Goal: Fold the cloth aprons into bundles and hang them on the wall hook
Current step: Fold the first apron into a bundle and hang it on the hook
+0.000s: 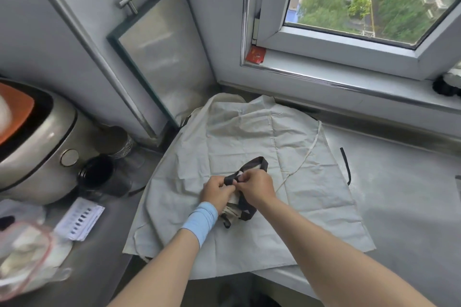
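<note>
A pale cream apron [239,137] lies spread flat over the counter corner, its thin tie [311,149] trailing across it. On top of it sits a small folded apron bundle [237,207], light cloth wrapped with a dark strap [259,162] that loops up beyond my fingers. My left hand [218,190], with a blue wristband, and my right hand [257,188] both pinch the dark strap at the top of the bundle, fingers touching. No wall hook is in view.
A rice cooker [37,142] stands at the left with a dark jar [97,174] and a can beside it. A plastic bag [27,257] and paper card [79,219] lie front left. A glass board [164,52] leans in the corner. A loose black strap [346,164] lies right, under the window sill [349,75].
</note>
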